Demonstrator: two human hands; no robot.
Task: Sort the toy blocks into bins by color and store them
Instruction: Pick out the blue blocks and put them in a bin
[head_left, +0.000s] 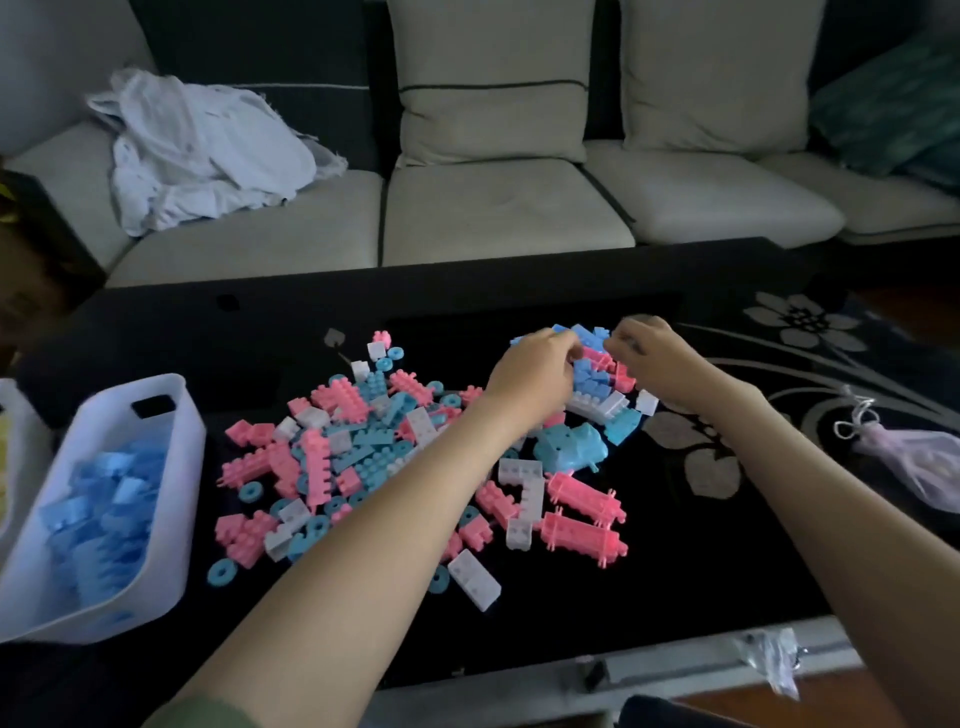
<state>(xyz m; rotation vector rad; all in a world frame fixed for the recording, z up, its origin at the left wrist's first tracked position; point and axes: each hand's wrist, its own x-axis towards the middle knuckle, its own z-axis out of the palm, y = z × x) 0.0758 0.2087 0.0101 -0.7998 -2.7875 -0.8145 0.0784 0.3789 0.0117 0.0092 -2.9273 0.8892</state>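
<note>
Dark table (701, 561), pale sofa (498, 208) behind, carries scattered pink, blue and white blocks (332, 457). My left hand (530, 374) and right hand (654, 358) curl fingers into a blue cluster (592, 374) far right; whether either grips a block I cannot tell. Near left, a white bin (179, 493) holds blue blocks.

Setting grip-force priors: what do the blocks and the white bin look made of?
The blocks: likely hard moulded plastic, matte pastel; crisp studs and edges. The white bin: probably thin moulded plastic, smooth; rounded corners, cut-out handle.
</note>
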